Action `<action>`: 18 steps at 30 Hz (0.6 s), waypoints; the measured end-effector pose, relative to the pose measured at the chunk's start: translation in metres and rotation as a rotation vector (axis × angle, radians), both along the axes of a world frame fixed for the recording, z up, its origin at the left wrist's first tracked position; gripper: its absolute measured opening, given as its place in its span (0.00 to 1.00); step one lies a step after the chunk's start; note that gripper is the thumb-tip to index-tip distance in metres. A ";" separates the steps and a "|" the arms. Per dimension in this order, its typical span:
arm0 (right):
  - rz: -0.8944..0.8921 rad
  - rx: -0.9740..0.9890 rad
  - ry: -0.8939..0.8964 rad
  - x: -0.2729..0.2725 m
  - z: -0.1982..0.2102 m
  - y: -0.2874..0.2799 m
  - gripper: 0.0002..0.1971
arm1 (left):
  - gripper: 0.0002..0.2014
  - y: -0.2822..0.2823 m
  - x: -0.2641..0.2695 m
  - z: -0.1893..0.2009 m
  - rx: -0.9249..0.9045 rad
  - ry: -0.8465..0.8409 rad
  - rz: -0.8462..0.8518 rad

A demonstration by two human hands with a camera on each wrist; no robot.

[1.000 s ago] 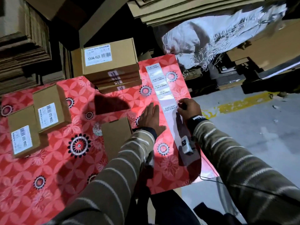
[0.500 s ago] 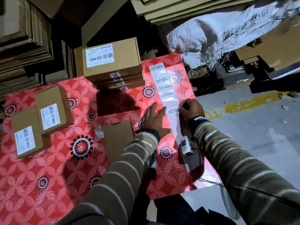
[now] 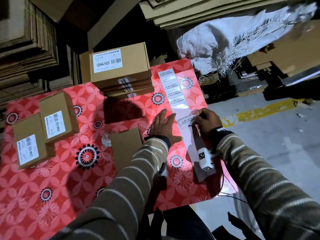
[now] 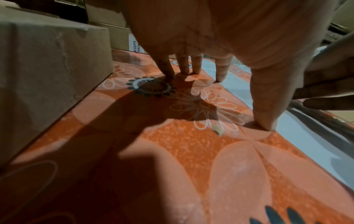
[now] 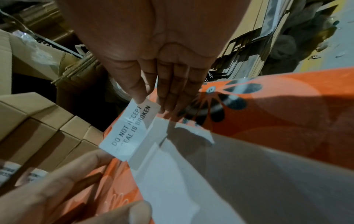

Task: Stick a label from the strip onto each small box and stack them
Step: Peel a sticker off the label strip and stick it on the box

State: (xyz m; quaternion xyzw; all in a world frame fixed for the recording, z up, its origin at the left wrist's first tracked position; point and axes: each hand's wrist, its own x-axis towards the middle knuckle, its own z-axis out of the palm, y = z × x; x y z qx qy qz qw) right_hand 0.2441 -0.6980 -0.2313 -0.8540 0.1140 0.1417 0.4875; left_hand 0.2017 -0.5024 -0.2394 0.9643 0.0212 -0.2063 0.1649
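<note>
A seal label (image 5: 132,128), half lifted from the strip (image 3: 188,142) at centre right, is pinched by the right hand (image 3: 207,120). The strip's edge is pressed by the flat, spread left hand (image 3: 162,126). An unlabelled box (image 3: 125,146) lies just left; a box stack (image 3: 121,70) stands above.

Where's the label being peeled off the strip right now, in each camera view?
Head: label right of centre, pinched by the right hand.
Left wrist: not visible; only the strip at right.
Right wrist: centre-left, lifting off the strip.
Shared landmark: the red floral tablecloth.
</note>
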 end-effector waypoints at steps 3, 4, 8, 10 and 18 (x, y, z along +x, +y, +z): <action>-0.079 0.141 0.037 -0.010 0.007 -0.004 0.04 | 0.51 -0.003 0.003 0.008 0.021 0.012 -0.019; -0.113 0.178 0.039 -0.013 0.008 -0.006 0.03 | 0.51 -0.002 0.005 0.012 0.026 0.023 -0.027; -0.172 0.223 0.028 -0.025 0.018 -0.015 0.06 | 0.51 0.005 0.013 0.029 0.013 0.069 -0.059; -0.186 0.267 0.007 -0.034 0.031 -0.014 0.03 | 0.50 0.011 0.013 0.039 -0.014 0.045 -0.074; -0.164 0.448 -0.045 -0.072 0.065 0.012 0.13 | 0.37 0.075 -0.036 0.079 -0.112 -0.149 -0.026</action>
